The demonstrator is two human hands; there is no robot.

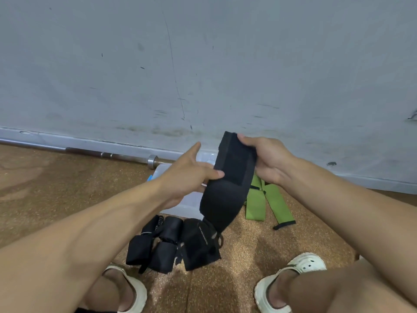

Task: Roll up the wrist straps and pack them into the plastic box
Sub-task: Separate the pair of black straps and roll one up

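A long black wrist strap (228, 188) hangs in the air between my hands, its lower end trailing down to the floor. My right hand (268, 161) grips its upper end, thumb over the top edge. My left hand (191, 172) pinches the strap's left edge with thumb and lower fingers, the index finger pointing up. Behind my hands lies the clear plastic box (187, 204), mostly hidden. Several rolled black straps (162, 245) lie on the floor in front of it.
Green straps (264, 202) lie unrolled on the cork-coloured floor right of the box. A steel barbell (101, 153) runs along the base of the grey wall. My feet in white clogs (293, 281) flank the pile of straps.
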